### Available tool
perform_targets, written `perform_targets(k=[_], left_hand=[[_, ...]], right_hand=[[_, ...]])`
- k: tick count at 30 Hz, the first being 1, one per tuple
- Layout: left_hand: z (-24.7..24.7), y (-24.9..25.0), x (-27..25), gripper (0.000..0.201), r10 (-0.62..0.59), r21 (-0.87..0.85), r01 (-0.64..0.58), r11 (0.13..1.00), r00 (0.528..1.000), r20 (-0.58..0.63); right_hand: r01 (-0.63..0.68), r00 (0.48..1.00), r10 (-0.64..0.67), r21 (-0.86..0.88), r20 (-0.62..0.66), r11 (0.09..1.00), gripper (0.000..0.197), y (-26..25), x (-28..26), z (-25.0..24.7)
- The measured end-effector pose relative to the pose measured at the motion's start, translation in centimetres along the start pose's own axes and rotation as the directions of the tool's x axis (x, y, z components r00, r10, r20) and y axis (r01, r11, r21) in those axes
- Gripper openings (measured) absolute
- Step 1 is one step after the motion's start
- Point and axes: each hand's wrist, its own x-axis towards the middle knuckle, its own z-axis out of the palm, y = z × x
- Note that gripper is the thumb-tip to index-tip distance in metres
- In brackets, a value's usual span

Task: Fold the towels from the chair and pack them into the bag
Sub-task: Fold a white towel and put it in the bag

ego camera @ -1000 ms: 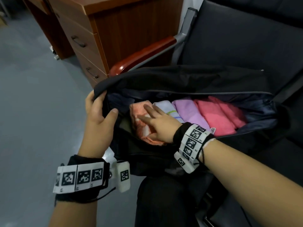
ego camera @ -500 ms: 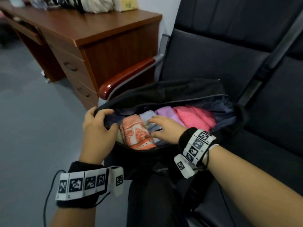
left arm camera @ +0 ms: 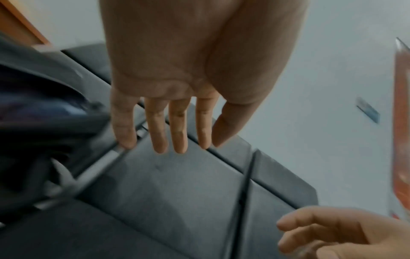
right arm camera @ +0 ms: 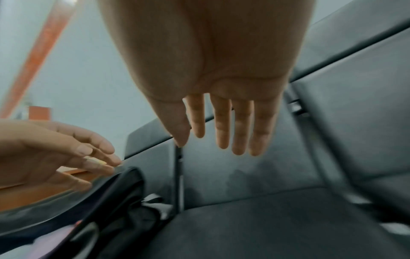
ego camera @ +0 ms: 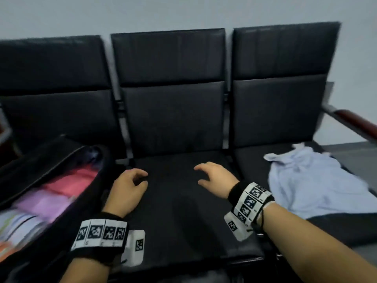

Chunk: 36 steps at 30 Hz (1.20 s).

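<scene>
Both my hands are empty, fingers loose: left hand (ego camera: 126, 188) beside the bag (ego camera: 51, 160), right hand (ego camera: 216, 178) over the middle seat (ego camera: 173, 201). The last towel (ego camera: 310, 184) lies crumpled on the right seat, pale blue. Probably light and limp; I'd pinch two corners, though blur hides them.

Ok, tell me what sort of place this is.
Probably a waiting area or office: a row of joined black seats stands against a bare wall, with a wooden armrest at the end. An open bag sits on one seat.
</scene>
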Motion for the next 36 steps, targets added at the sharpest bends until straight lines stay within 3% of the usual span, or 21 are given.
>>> perform_targets(k=[6,11,15,21,24,28,32,36], left_hand=[[16.8,10.0,3.3,0.020,0.106,-0.020,-0.104,0.994,0.954,0.281],[27.2,14.7,4.2,0.025,0.124,-0.079,-0.101,0.992,0.908,0.399],[32.4,16.1,4.4,0.027,0.140,-0.112,-0.100,0.989,0.891,0.433],[36.4,17.3,3.0,0.022,0.116,-0.113,-0.068,0.991,0.857,0.502],[37.0,18.0,2.5,0.020,0.117,-0.106,-0.072,0.992,0.844,0.524],[36.0,19.1,1.5,0.037,0.190,-0.202,-0.092,0.975,0.818,0.542],[33.3,20.8,0.0,0.069,0.362,-0.389,-0.165,0.906,0.778,0.513],[28.2,20.7,-0.8,0.042,0.367,-0.475,-0.186,0.860,0.872,0.324]], right_hand=[[-0.288,0.946,0.302,0.123,-0.117,0.950,0.048,17.0,-7.1,-3.0],[-0.524,0.835,0.535,0.112,-0.130,0.844,0.048,26.8,-9.6,-3.5],[-0.644,0.762,0.647,0.089,-0.018,0.760,0.048,31.5,-9.8,-3.6],[-0.635,0.762,0.648,0.193,-0.003,0.748,0.033,34.5,-9.8,-2.9],[-0.575,0.770,0.626,0.291,-0.124,0.765,0.022,34.9,-10.2,-4.3],[-0.236,0.753,0.537,0.605,-0.381,0.760,0.016,31.0,-10.4,-6.8],[0.070,0.833,0.354,0.716,-0.425,0.695,0.019,23.3,-10.0,-8.4],[0.162,0.878,0.216,0.689,-0.427,0.706,0.017,16.4,-9.7,-8.8]])
